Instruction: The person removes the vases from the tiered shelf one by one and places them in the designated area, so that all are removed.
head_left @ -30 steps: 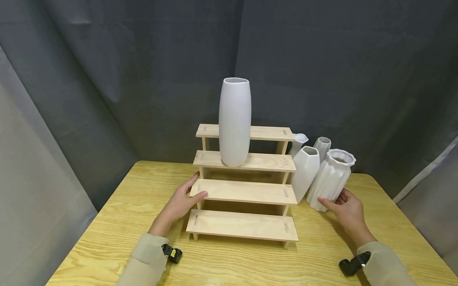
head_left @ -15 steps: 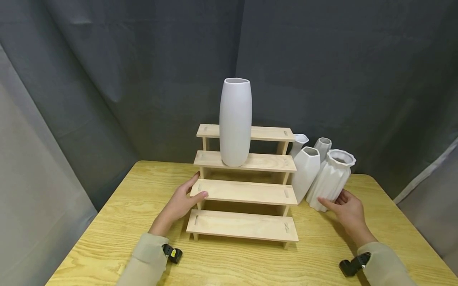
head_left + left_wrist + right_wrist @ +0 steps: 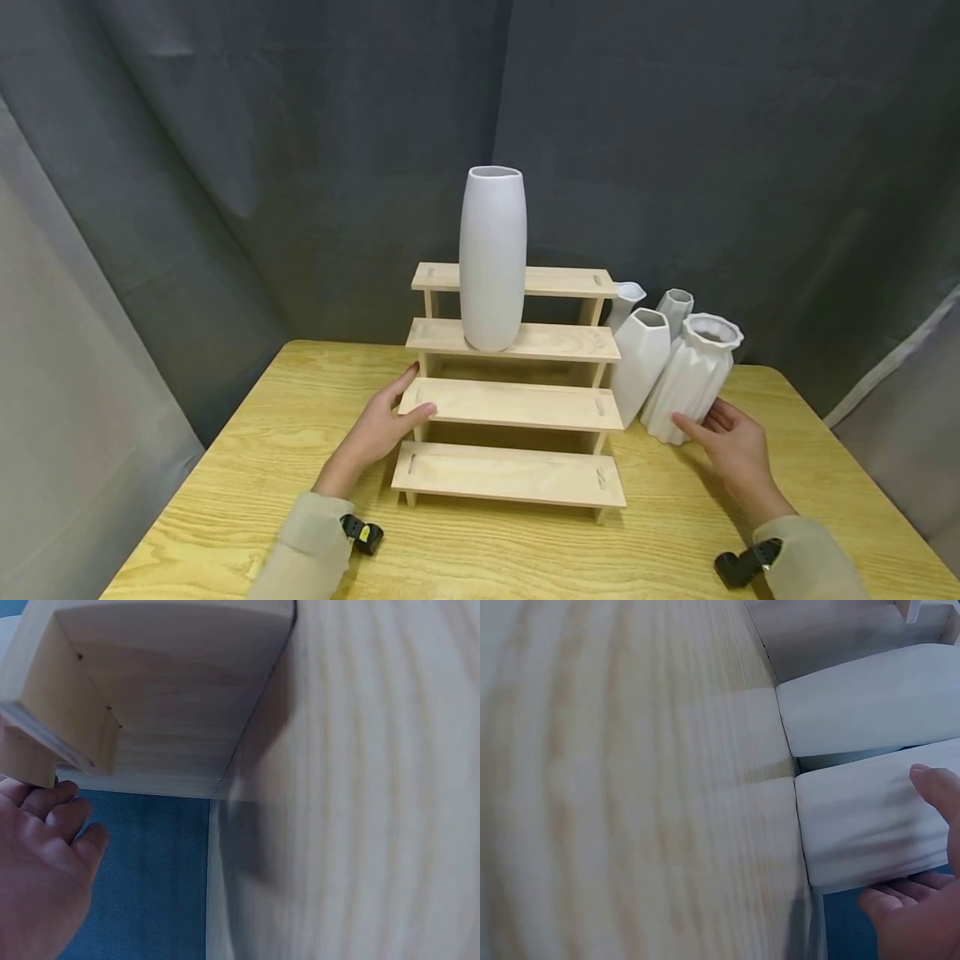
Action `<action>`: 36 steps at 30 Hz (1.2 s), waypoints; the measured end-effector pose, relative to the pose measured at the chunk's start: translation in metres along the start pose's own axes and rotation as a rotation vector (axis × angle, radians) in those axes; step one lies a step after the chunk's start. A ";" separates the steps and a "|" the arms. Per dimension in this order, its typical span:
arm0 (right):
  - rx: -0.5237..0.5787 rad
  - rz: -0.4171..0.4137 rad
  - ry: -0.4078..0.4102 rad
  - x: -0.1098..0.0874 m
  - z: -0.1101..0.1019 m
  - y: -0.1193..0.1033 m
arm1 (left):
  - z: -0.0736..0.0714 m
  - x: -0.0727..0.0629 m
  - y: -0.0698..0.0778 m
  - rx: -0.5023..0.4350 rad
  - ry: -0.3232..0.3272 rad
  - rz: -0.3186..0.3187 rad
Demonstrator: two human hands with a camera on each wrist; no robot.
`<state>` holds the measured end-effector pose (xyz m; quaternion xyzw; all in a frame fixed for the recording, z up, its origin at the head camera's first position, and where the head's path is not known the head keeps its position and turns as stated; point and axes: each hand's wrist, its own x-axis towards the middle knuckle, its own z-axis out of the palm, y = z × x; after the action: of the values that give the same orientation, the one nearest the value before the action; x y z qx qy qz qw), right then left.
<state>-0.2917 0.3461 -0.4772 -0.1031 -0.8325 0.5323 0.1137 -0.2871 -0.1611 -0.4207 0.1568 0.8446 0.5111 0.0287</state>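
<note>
A four-step wooden display stand [image 3: 510,402] stands on the table, with a tall smooth white vase [image 3: 493,258] upright on its second step from the top. My left hand [image 3: 375,427] grips the stand's left side, thumb over the second step from the bottom; in the left wrist view its fingers curl near a wooden upright. To the right of the stand, my right hand [image 3: 733,446] holds the low part of a white pleated vase [image 3: 690,383] with a scalloped rim. Its thumb lies on the front and its fingers are at the right side, partly hidden.
Between the stand and the pleated vase is a faceted white vase [image 3: 641,358]. Behind these are a flared-mouth white vase [image 3: 624,302] and a narrow ribbed one [image 3: 677,307], both partly hidden. A dark curtain [image 3: 360,167] hangs past the back edge of the wood-grain table [image 3: 247,467].
My right hand and its thumb have shifted very slightly to the right at the pleated vase. The left hand, the stand and the other vases have stayed in place.
</note>
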 end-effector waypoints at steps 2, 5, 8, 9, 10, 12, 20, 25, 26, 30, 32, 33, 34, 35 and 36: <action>-0.002 0.010 -0.001 -0.001 -0.001 -0.001 | 0.001 0.000 -0.002 -0.005 -0.001 -0.006; 0.009 0.019 0.002 -0.003 -0.003 -0.002 | 0.001 0.001 -0.004 -0.016 -0.001 -0.011; 0.041 0.020 0.004 -0.005 -0.004 -0.002 | 0.002 0.002 -0.005 -0.022 0.001 -0.005; 0.052 0.017 0.005 -0.006 -0.005 -0.002 | 0.002 0.003 -0.005 -0.023 0.002 -0.005; 0.061 0.016 0.004 -0.007 -0.005 -0.002 | 0.002 0.003 -0.005 -0.025 0.003 -0.004; 0.084 0.009 0.003 -0.009 -0.006 -0.002 | 0.002 0.002 -0.006 -0.025 0.005 -0.005; 0.159 -0.021 0.005 -0.015 -0.008 -0.004 | 0.001 0.001 -0.006 -0.031 -0.002 -0.012; 0.259 -0.020 0.015 -0.023 -0.010 -0.009 | 0.001 0.001 -0.004 -0.029 -0.006 -0.007; 0.284 -0.017 0.021 -0.024 -0.011 -0.010 | 0.000 0.001 -0.004 -0.029 -0.008 -0.007; 0.359 -0.025 0.028 -0.030 -0.015 -0.012 | 0.000 0.002 -0.003 -0.030 -0.006 -0.015; 0.387 -0.038 0.023 -0.032 -0.016 -0.012 | 0.000 0.002 -0.004 -0.028 -0.005 -0.021; 0.400 -0.046 0.018 -0.033 -0.016 -0.012 | 0.000 0.002 -0.004 -0.026 -0.004 -0.022; 0.403 -0.056 0.013 -0.034 -0.016 -0.012 | 0.000 0.002 -0.004 -0.027 -0.004 -0.024; 0.412 -0.066 0.010 -0.036 -0.016 -0.012 | 0.000 0.002 -0.004 -0.026 -0.006 -0.025; 0.418 -0.075 0.005 -0.037 -0.017 -0.012 | 0.000 0.002 -0.004 -0.025 -0.007 -0.023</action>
<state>-0.2523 0.3445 -0.4622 -0.0476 -0.7069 0.6886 0.1544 -0.2898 -0.1626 -0.4241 0.1483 0.8399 0.5206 0.0394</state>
